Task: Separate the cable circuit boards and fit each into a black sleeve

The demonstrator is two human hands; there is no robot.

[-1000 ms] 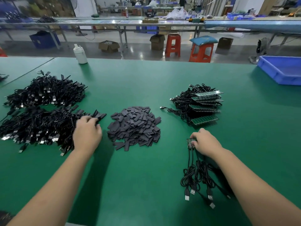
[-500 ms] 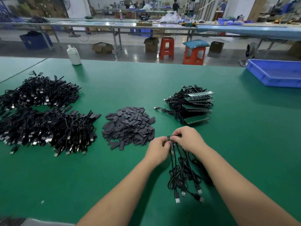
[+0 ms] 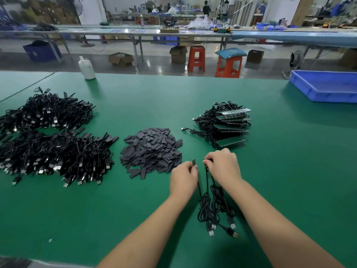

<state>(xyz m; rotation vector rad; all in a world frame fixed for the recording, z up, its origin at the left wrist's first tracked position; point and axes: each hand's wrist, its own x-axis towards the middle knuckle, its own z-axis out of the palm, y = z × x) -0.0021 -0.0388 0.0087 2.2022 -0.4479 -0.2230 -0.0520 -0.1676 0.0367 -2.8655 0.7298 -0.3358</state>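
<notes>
My left hand pinches one small circuit board that stands apart from the others, its black cable trailing toward me. My right hand grips the remaining joined boards, mostly hidden under its fingers. Their coiled black USB cables lie on the green mat between my forearms. A heap of flat black sleeves sits just left of my hands. Behind my right hand is a stack of green board strips with cables.
Two large piles of black cables fitted with sleeves cover the left of the green table. A white bottle stands at the far edge and a blue tray at the far right. Stools and benches lie beyond.
My left hand came over from the left cable pile to the boards under my right hand. One board has since come away from the strip, and my hands have drawn slightly apart.
</notes>
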